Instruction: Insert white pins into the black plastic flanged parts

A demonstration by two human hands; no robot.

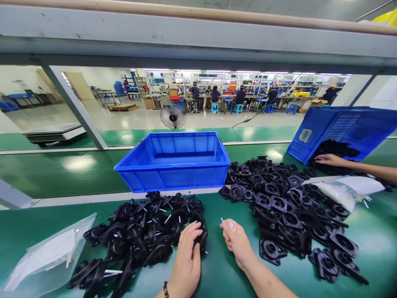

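Observation:
My left hand (187,258) is at the right edge of a pile of black moulded plastic parts (133,231), its fingers and thumb curled round one black plastic part (201,238), mostly hidden behind them. Small white sticks (168,219) poke out of several parts in this pile, and a few lie loose among them. Closed in a pinch, my right hand (237,242) holds thin white sticks (230,224), one with its tip out past the fingertips. To its right spreads a second heap of black parts (279,203), where no white sticks show.
Behind the piles stands a blue bin (173,176). A clear bag of white sticks (46,260) lies at left, another white bag (347,188) at right. A co-worker's hand (331,160) reaches into a tipped blue crate (313,132). A metal beam (198,41) crosses above.

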